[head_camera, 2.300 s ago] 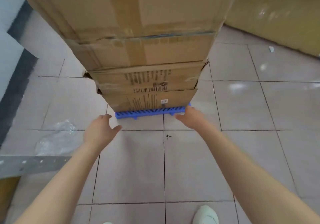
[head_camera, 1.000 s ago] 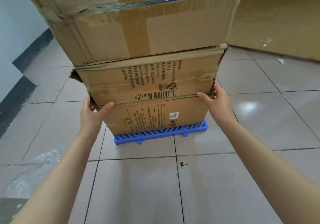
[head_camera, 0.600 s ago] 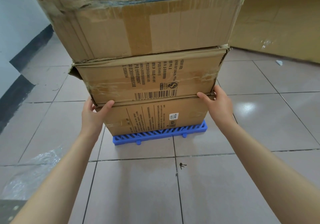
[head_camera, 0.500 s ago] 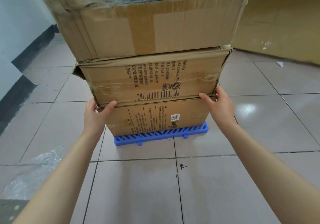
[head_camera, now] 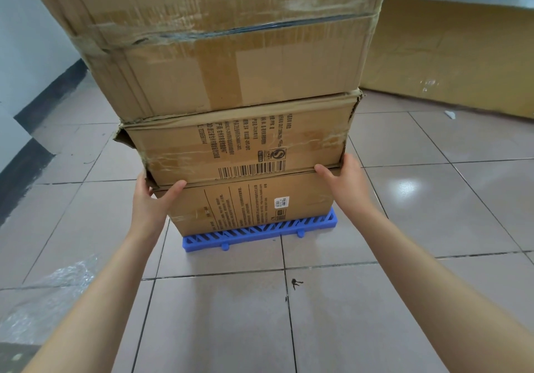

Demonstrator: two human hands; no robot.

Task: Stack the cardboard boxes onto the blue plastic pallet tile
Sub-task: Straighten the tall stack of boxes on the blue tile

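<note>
Hands (head_camera: 150,199) (head_camera: 344,184) seemingly gripping second box (head_camera: 237,144) ends, long axis left-right.

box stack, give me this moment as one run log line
stage: squaring stack | left hand: on barcode box lower left corner | right hand: on its lower right corner | bottom box: on blue pallet tile

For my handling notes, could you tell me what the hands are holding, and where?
Both hands, left and right, grip the barcoded box at its two lower front corners, thumbs along its bottom edge.
</note>
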